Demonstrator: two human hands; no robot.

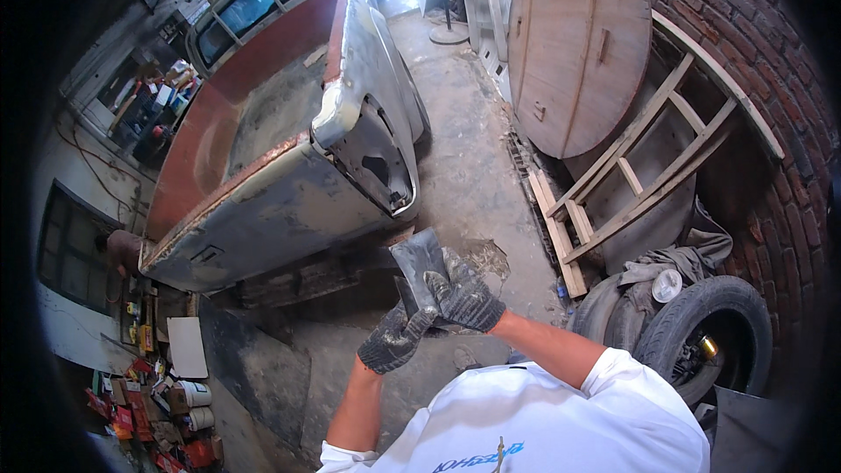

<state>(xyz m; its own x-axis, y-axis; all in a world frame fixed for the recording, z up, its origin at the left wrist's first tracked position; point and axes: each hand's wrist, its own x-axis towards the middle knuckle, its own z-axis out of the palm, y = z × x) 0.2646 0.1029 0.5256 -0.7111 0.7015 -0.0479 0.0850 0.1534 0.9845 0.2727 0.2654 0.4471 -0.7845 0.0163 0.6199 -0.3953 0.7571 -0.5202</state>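
Observation:
Both my hands wear dark grey knit work gloves and meet in front of my chest. Between them is a grey, flat rectangular piece [419, 263], like a folded sheet; its material is not clear. My left hand [392, 342] is closed on its lower edge. From the right side, my right hand [470, 296] grips it, fingers lying along its edge. A second dark edge shows beside the piece, near my left thumb. Just beyond my hands stands the rear of a pickup truck [254, 215], its grey surface patchy and its bed reddish inside.
Another person [127, 250] is at the truck's far left corner. Boxes and cans [166, 412] crowd the lower left. At right, a tyre [714, 333], a wooden frame [631, 175] and a round wooden board [578, 44] stand by a brick wall [771, 79]. Broken concrete [486, 256] lies ahead.

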